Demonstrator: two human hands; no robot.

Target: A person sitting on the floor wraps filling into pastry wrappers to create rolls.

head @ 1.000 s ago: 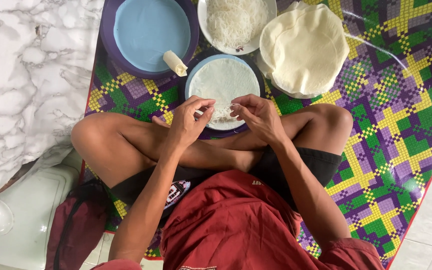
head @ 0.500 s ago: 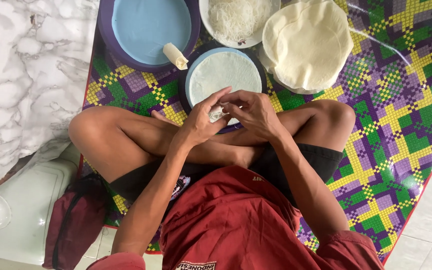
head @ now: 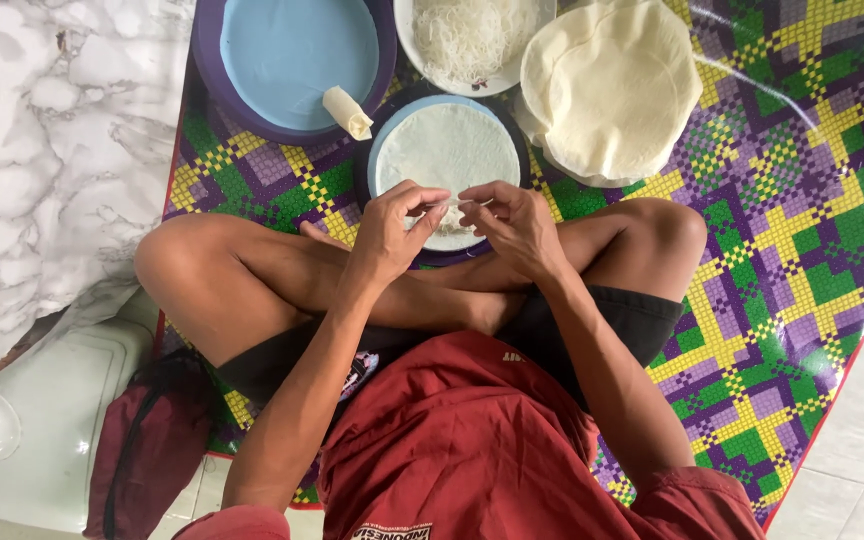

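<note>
I sit cross-legged on a patterned mat. My left hand (head: pixel 397 232) and my right hand (head: pixel 514 226) meet over the near edge of a blue plate (head: pixel 384 148) that carries a round white wrapper sheet (head: pixel 447 150). Both hands pinch the near edge of that wrapper, with a little filling under the fingers. A finished white roll (head: pixel 348 112) lies on the rim of a large blue tray (head: pixel 292 55) at the far left.
A white bowl of thin noodles (head: pixel 467 38) stands at the top. A stack of round pale wrappers (head: pixel 612 85) lies at the top right. The mat (head: pixel 782 240) is purple, green and yellow. White marble floor is left; a dark red bag (head: pixel 147 450) is at the bottom left.
My hands came together from slightly apart and moved forward from above my legs to the near edge of the wrapper on the plate.
</note>
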